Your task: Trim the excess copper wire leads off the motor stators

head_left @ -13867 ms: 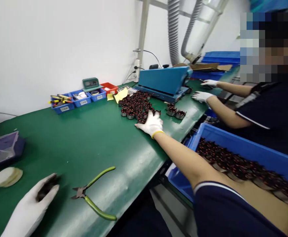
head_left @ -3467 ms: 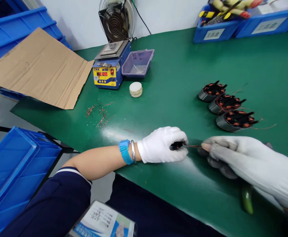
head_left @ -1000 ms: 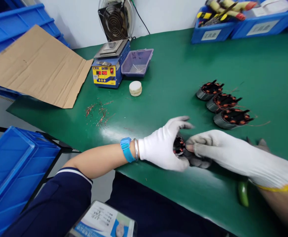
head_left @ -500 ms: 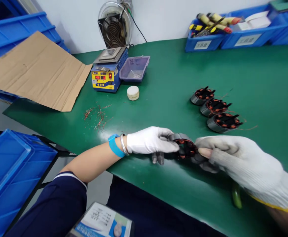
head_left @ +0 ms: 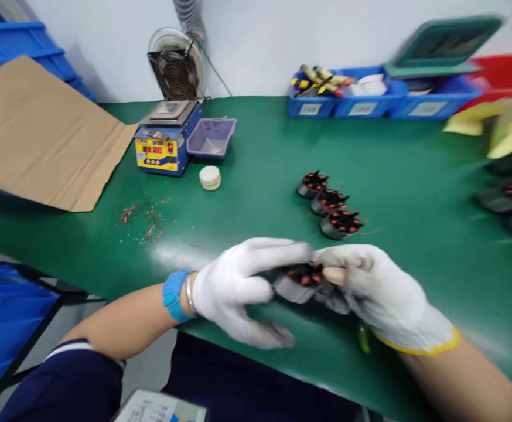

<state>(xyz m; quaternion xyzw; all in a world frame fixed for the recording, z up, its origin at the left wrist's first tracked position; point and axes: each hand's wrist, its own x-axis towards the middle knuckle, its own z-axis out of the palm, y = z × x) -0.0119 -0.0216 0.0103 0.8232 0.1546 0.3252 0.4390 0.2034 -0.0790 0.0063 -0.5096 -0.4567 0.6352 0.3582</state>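
A motor stator (head_left: 297,287) with a grey metal ring and copper windings is held just above the green table, near its front edge. My right hand (head_left: 370,293), in a white glove with a bare thumb tip, pinches the stator's right side. Beside its left side is my left hand (head_left: 242,287), gloved and open, fingers spread; one finger reaches over the stator's top, and contact is unclear. Farther back stand three more stators, the far one (head_left: 312,184), the middle one (head_left: 328,201) and the near one (head_left: 340,224), with loose wire ends.
Copper wire scraps (head_left: 148,220) lie left, near a round white pad (head_left: 210,177), a solder pot (head_left: 163,140) and a purple tray (head_left: 212,138). Blue tool bins (head_left: 311,109) line the wall. Blurred stators (head_left: 511,193) stand far right. A green object (head_left: 364,337) lies below my right hand.
My left hand has let go of the stator and spread its fingers. The stator has turned from facing me to windings up in my right hand. The view has swung right.
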